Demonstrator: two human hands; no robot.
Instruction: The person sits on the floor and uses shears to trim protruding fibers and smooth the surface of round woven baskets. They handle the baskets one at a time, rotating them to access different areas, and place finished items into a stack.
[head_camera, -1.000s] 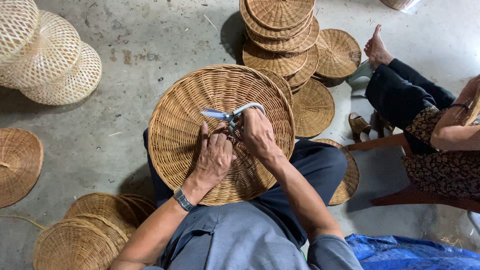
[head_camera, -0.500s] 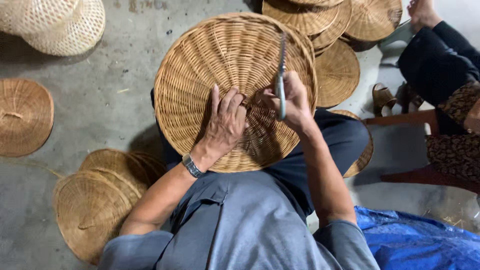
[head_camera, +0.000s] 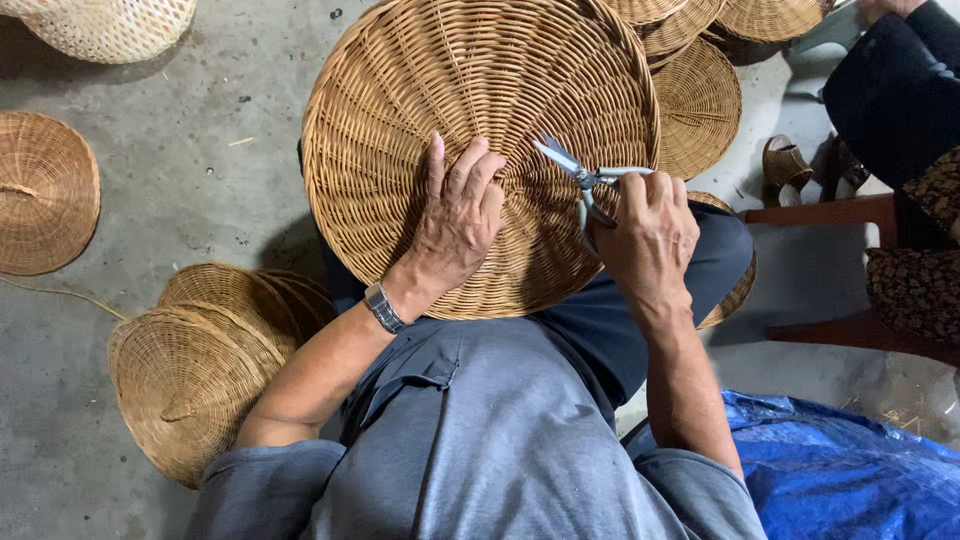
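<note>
A: Where is the big woven tray, and what do the hands do with it?

B: The round wicker tray lies across the lap of the person, near the middle of the view. The left hand rests flat on its weave with the fingers spread wide, and it grips nothing. The wrist carries a metal wristwatch.

A: And the right hand?

B: The right hand is closed around the handles of metal scissors. The blades point to the far left, and the tips lie on the tray surface, just beside the fingers of the left hand. I cannot tell if the blades are apart or together.

A: What lies around the person?

B: On the concrete floor at the near left there is a stack of similar wicker trays, and one more single wicker tray lies at the left edge. More woven trays are at the far right, partly behind the big one. A blue plastic sheet is at the near right. Another person in dark clothing sits at the right, with brown sandals on the floor beside.
</note>
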